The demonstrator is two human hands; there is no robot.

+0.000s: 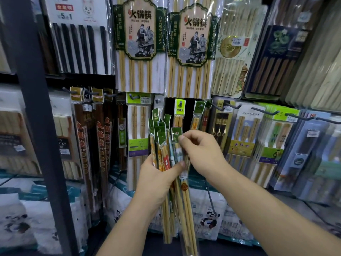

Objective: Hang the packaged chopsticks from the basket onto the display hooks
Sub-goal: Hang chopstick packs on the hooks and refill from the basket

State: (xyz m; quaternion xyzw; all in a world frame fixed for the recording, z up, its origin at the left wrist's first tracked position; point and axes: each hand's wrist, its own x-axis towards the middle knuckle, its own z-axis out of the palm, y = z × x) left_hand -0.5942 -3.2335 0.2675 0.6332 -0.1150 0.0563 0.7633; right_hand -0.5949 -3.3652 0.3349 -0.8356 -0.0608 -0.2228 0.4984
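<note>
A bundle of chopstick packs (164,145) stands upright in front of the display, gripped around its middle by the left hand (156,182), thumb across the front. The right hand (201,150), just right of the bundle, pinches the green header of one pack (176,133) at the bundle's right edge, its fingers curled. Behind and above the bundle, a small yellow-green pack (180,111) hangs on a hook (180,104). Higher still hang two big green-labelled packs (141,43). Right of the bundle, dark hooks (265,111) carry more packs. Below it lie white bags (208,218).
</note>
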